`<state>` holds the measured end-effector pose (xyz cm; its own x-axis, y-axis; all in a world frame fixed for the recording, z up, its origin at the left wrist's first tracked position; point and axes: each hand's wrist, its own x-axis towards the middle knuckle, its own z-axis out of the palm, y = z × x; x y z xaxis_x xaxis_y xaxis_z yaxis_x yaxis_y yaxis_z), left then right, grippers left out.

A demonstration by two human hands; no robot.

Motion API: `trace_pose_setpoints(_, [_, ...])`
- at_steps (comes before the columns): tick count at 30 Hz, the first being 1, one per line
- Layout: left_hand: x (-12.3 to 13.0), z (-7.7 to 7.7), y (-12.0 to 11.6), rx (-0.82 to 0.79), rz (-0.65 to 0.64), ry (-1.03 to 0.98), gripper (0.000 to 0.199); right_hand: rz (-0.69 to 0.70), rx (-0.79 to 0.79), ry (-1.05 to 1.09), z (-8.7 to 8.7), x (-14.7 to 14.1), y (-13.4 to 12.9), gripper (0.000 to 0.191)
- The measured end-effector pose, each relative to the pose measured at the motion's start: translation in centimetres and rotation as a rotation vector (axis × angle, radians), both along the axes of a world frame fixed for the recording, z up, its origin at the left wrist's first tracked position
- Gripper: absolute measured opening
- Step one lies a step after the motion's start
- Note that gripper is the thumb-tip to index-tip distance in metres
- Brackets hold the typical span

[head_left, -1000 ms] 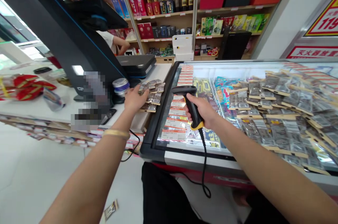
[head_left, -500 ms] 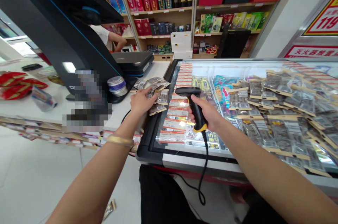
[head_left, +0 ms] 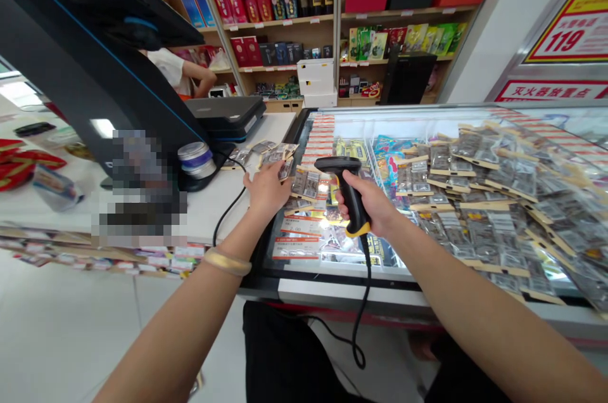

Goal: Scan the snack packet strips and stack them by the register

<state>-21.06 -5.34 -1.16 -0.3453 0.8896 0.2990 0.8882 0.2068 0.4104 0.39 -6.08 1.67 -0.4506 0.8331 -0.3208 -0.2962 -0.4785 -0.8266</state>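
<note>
My right hand [head_left: 365,200] is wrapped round the grip of a black and yellow barcode scanner [head_left: 352,197], its head pointing left above the glass-topped freezer [head_left: 304,263]. My left hand [head_left: 268,187], with a gold bangle on its wrist, rests on small clear packets [head_left: 285,153] at the freezer's left edge; its fingertips touch them, and whether they pinch one is hard to make out. More packets [head_left: 304,184] lie just right of that hand, on the glass. A large heap of similar packets with tan edges [head_left: 479,219] covers the right part of the freezer top.
A dark checkout machine [head_left: 137,73] stands on the white counter [head_left: 204,200] at left, beside a stack of tape rolls [head_left: 196,160]. The scanner's cable [head_left: 365,301] hangs down in front. Shelves [head_left: 285,23] and a person's arm [head_left: 202,76] are behind.
My left hand has moved right relative to the counter, and the packets beside it now lie further onto the freezer glass. The view has shifted slightly; the scanner stays in my right hand.
</note>
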Motion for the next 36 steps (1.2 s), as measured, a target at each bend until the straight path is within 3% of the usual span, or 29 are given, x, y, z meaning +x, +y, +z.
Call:
trace_pose_setpoints(3, [0.4,0.0,0.0,0.061,-0.119,-0.067,0.052,-0.007,-0.003,0.003,0.2,0.3,-0.1,0.023])
trace_pose_setpoints(6, [1.2,0.4,0.2,0.227,-0.203,-0.224,0.048,-0.028,0.0,0.009,0.4,0.9,-0.3,0.023])
trace_pose_setpoints(9, [2.6,1.2,0.9,0.363,-0.201,-0.619,0.047,-0.049,0.032,0.033,0.5,1.8,-0.4,0.023])
trace_pose_setpoints(13, [5.1,2.2,2.5,0.298,-0.189,-1.304,0.038,-0.071,0.102,0.067,0.8,3.5,-0.3,0.03])
trace_pose_setpoints(17, [8.4,2.2,4.2,0.336,-0.209,-1.603,0.019,-0.106,0.152,0.078,1.1,5.4,0.1,0.033])
trace_pose_setpoints(21, [11.2,1.1,5.1,0.358,-0.199,-1.66,0.012,-0.126,0.166,0.125,0.6,6.9,0.3,0.033])
trace_pose_setpoints(24, [12.1,0.2,5.3,0.404,-0.186,-1.646,0.019,-0.159,0.129,0.121,-0.1,7.5,0.2,0.036])
trace_pose_setpoints(28, [12.0,-0.6,5.3,0.323,-0.194,-1.596,0.016,-0.179,0.12,0.104,-0.7,7.6,0.1,0.04])
trace_pose_setpoints(32, [11.6,-1.0,5.1,0.293,-0.145,-1.552,0.05,-0.164,0.127,0.095,-0.7,7.6,0.0,0.043])
trace_pose_setpoints(36, [11.6,-1.0,4.7,0.283,-0.223,-1.462,0.039,-0.15,0.134,0.074,-0.9,7.6,-0.1,0.043])
